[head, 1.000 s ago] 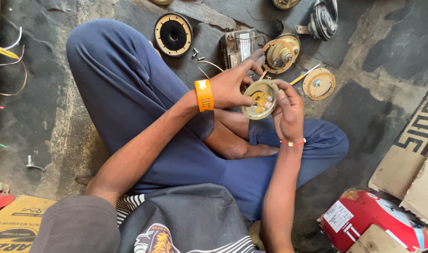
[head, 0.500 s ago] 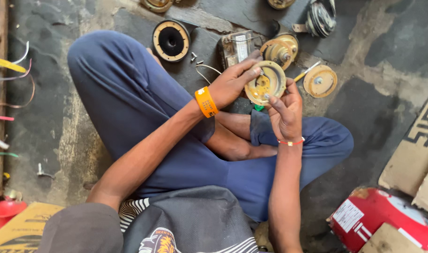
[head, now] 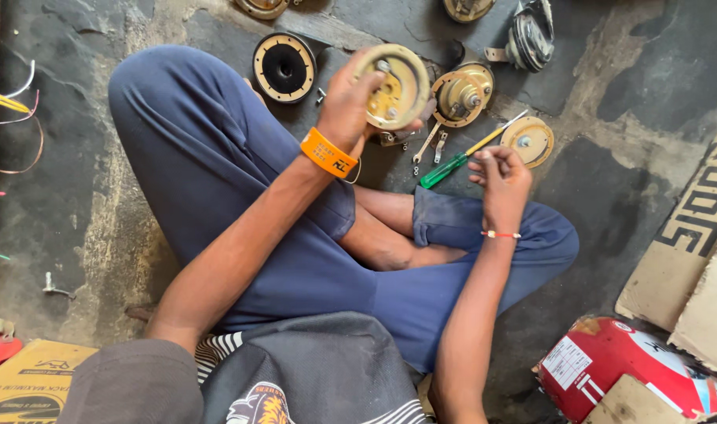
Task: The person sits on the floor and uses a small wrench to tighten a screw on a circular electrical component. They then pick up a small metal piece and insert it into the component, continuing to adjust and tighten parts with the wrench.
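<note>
The left hand (head: 346, 106) grips a round brass-coloured metal horn disc (head: 391, 85) by its rim, raised above the knee for inspection, while the right hand (head: 503, 180) sits half curled with fingertips pinched — whether on a small part I cannot tell. A second ago both hands held the disc low between them; next, I judge, comes the green-handled screwdriver (head: 460, 161) just beyond the right hand — needing a freed grip.
</note>
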Motion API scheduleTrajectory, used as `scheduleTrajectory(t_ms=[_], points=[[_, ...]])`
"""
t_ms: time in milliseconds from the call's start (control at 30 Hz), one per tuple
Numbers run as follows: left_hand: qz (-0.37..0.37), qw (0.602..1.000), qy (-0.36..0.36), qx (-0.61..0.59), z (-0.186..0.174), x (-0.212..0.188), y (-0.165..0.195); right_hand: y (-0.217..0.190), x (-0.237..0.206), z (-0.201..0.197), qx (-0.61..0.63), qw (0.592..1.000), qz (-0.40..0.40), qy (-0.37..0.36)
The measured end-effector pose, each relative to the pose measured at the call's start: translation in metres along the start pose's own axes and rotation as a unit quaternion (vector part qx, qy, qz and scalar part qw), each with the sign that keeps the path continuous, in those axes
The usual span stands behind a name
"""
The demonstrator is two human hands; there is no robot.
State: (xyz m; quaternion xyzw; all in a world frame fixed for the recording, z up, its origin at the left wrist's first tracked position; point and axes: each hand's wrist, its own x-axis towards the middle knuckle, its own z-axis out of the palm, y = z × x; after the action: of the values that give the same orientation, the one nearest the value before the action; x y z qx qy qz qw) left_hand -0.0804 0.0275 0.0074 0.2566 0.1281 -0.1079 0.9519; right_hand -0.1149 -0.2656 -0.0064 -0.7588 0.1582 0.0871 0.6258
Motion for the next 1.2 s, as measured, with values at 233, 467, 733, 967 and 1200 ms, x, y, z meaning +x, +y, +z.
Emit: scheduleTrajectory(t_ms=[233, 467, 733, 967, 1200], points=[[0.033, 0.998, 0.029, 0.05, -0.005, 0.003, 0.0, 0.011, 0.01, 0.035, -0.287, 0.951, -0.115, -0.018], [0.076, 0.992, 0.035, 0.094, -0.006, 0.015, -0.016, -0.003, 0.012, 0.05, -0.451, 0.881, -0.142, -0.002], [0.07, 0.992, 0.04, 0.102, 0.002, 0.008, -0.011, 0.019, 0.022, 0.033, -0.392, 0.914, -0.099, 0.035], [0.06, 0.994, 0.033, 0.083, 0.005, 0.009, -0.01, 0.007, 0.016, 0.037, -0.404, 0.899, -0.166, 0.043], [0.054, 0.993, 0.03, 0.104, 0.004, 0.009, -0.014, -0.005, 0.015, 0.058, -0.424, 0.88, -0.212, -0.004]])
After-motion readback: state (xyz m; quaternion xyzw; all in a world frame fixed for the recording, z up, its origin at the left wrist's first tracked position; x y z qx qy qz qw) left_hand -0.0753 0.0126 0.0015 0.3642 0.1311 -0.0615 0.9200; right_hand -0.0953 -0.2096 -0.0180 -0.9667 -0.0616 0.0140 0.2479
